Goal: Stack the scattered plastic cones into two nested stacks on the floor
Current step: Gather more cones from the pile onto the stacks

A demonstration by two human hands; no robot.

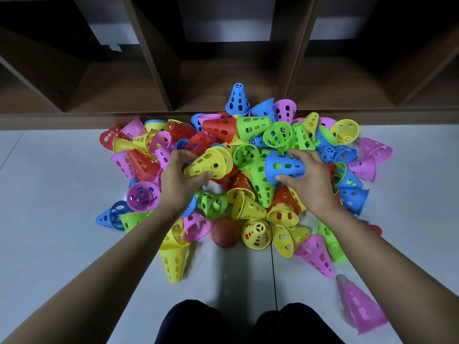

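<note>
Several dozen cones (pixel 238 100), one red ball (pixel 225 232), two hands (pixel 177 181) (pixel 311 181).

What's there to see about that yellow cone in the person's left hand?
The yellow cone looks like glossy moulded plastic: a tapered shell with rows of small holes down its wall and a flared rim at the wide end. It lies tipped sideways, wide mouth pointing up and right. The left hand grips its narrow end, thumb across the near side. It is over the middle of the pile of cones; whether it touches those beneath cannot be told.
</note>
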